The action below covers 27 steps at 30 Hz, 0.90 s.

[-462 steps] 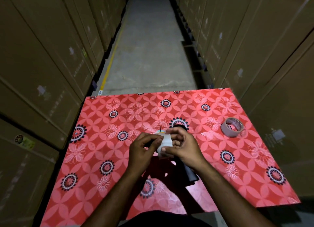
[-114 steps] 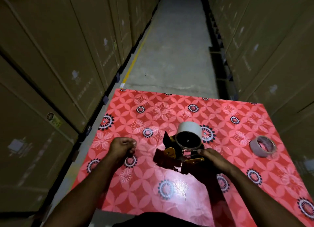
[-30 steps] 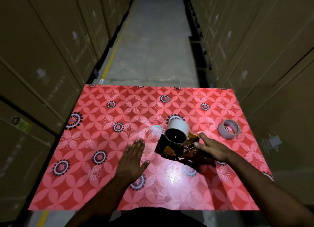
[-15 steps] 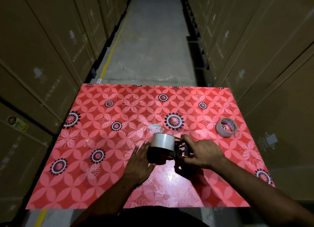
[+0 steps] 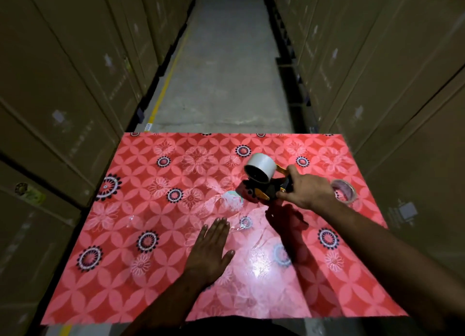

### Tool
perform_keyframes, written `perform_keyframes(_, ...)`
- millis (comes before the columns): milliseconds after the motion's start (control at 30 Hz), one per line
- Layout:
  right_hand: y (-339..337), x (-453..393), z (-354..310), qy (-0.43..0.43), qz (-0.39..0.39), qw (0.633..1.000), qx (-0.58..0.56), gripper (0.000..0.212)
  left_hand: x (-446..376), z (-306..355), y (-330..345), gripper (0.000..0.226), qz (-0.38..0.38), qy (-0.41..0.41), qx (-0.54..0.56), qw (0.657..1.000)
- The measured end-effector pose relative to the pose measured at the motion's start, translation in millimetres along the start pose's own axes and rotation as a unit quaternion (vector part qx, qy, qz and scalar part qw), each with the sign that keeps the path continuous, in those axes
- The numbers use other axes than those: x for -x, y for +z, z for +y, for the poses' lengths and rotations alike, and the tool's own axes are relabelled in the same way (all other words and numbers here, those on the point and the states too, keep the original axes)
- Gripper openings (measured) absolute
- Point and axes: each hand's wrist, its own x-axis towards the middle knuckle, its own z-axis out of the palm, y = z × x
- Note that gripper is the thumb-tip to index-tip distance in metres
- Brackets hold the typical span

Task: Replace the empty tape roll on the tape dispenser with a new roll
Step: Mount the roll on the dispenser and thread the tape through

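A black and orange tape dispenser carries a full whitish tape roll on its hub. It is over the right middle of the table with the red patterned cloth; I cannot tell if it rests on the cloth. My right hand grips its handle from the right. My left hand lies flat on the cloth, palm down, fingers together, holding nothing. The empty tape core lies on the cloth just right of my right hand.
A small pale crumpled piece lies on the cloth just left of the dispenser. Stacks of brown cartons wall in both sides. A grey concrete aisle runs away beyond the table's far edge.
My right hand has carried the dispenser away from me and to the right. My left hand has let go of the roll and now rests flat on the cloth.
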Motion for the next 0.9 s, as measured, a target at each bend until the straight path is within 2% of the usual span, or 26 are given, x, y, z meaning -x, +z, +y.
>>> perform_keyframes(67, 13.0, 2.5, -11.5, 0.056, -0.007, 0.990, -0.130, 0.074, 0.0, -0.1, 1.1, 0.076, 0.003, 0.000, 0.001, 1.000)
perform_keyframes(133, 24.1, 0.1, -27.2, 0.123, -0.023, 0.947, -0.297, 0.076, -0.3, -0.6, 0.4, 0.076, 0.001, 0.001, -0.006, 1.000)
perform_keyframes(167, 30.6, -2.2, -37.2, 0.153, -0.028, 0.905, -0.396, 0.077, -0.4, -0.5, -0.8, 0.076, -0.001, 0.002, -0.008, 1.000)
perform_keyframes(267, 47.9, -7.1, -68.6, 0.241, -0.082, 0.698, -0.669, 0.073, 0.1, -0.4, -4.2, 0.075, -0.009, 0.006, -0.008, 1.000)
perform_keyframes(300, 50.1, -7.7, -75.8, 0.250, -0.117, 0.653, -0.705, 0.066, 0.2, -0.3, -4.9, 0.075, -0.009, 0.005, -0.008, 1.000)
perform_keyframes(333, 51.4, -7.8, -81.5, 0.254, -0.151, 0.631, -0.717, 0.062, 0.1, 0.2, -5.8, 0.075, -0.011, 0.005, -0.009, 1.000)
perform_keyframes(467, 55.5, -11.4, -97.2, 0.233, -0.201, 0.579, -0.755, 0.051, 0.0, -1.3, -6.5, 0.076, -0.020, 0.001, -0.011, 1.000)
perform_keyframes(600, 63.3, -16.5, -110.9, 0.235, -0.213, 0.562, -0.764, 0.051, 1.5, -2.6, -5.9, 0.080, -0.031, -0.009, 0.010, 0.999)
perform_keyframes(700, 74.3, -16.2, -109.0, 0.241, -0.217, 0.553, -0.767, 0.061, 1.2, -1.8, -6.2, 0.081, -0.035, -0.008, 0.018, 0.999)
perform_keyframes(800, 90.0, -12.4, -103.3, 0.258, -0.184, 0.599, -0.735, 0.075, 0.4, -2.1, -8.3, 0.079, -0.045, -0.004, 0.008, 0.999)
perform_keyframes(900, 105.0, -15.5, -97.0, 0.278, -0.140, 0.692, -0.652, 0.079, 0.8, -2.1, -8.4, 0.079, -0.028, 0.001, 0.011, 1.000)
